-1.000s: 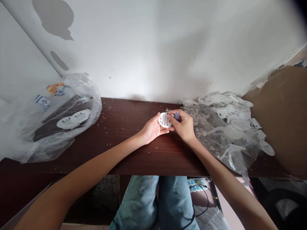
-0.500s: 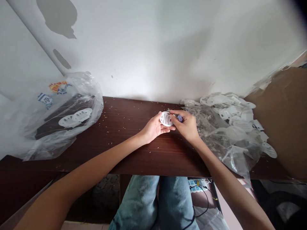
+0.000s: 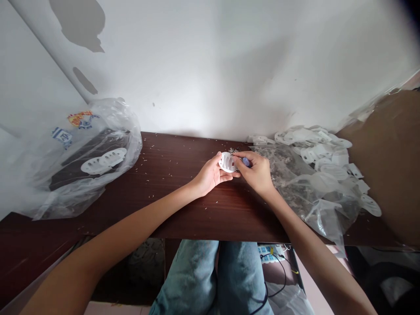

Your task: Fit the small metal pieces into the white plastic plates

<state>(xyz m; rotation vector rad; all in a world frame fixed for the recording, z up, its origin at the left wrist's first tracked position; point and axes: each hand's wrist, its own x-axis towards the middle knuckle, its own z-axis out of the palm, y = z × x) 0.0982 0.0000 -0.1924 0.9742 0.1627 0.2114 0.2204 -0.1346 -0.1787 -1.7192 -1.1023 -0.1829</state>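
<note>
Over the middle of the table, my left hand (image 3: 210, 176) grips a white oval plastic plate with slots (image 3: 227, 162) by its left edge, thumb on top and fingers beneath. My right hand (image 3: 255, 169) is closed at the plate's right edge, its fingertips touching the slotted face. A small purple-blue knob-like end (image 3: 246, 162) shows in the right hand, part of a tool whose other end is hidden by the fingers. Just behind the hands lies a small heap of tiny pale bits (image 3: 233, 150).
At left, a clear plastic bag (image 3: 126, 113) holds white slotted plates (image 3: 104, 161). On the right, many white plates (image 3: 323, 148) are piled around another clear bag (image 3: 315, 186), next to a brown cardboard box (image 3: 390, 162). Pale scraps dot the dark table (image 3: 183, 218). A power strip (image 3: 271, 253) sits below.
Both hands stay in nearly the same place on the plate. The right fingers have shifted slightly over its right edge.
</note>
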